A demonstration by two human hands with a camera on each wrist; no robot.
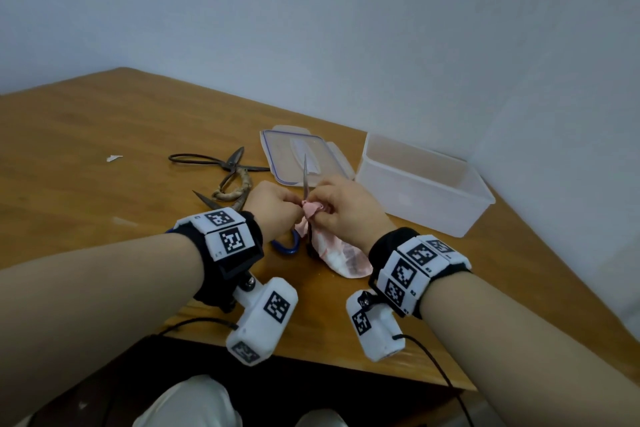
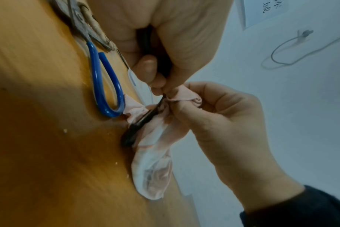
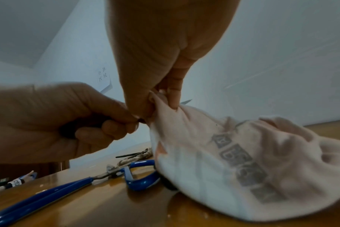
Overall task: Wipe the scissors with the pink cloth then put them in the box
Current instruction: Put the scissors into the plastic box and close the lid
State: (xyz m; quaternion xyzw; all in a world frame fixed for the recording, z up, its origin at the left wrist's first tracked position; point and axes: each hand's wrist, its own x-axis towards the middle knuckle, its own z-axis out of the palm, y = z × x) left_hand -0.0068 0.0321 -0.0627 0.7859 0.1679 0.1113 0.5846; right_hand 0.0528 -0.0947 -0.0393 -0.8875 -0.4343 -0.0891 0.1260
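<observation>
Pink cloth (image 1: 313, 209) pinched round the black-handled scissors (image 1: 305, 174) by right hand (image 1: 349, 206) fingertips, left hand (image 1: 273, 206) gripping the handle, blade sticking up past the fingers, clear plastic box (image 1: 420, 184) just beyond, near the table edge (image 1: 540, 243).

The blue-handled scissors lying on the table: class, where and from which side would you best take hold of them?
Probably grip the blue-handled scissors by a blue handle loop, coming from above. They lie flat on the table, and the loop's open centre admits fingers, away from the blades.
</observation>
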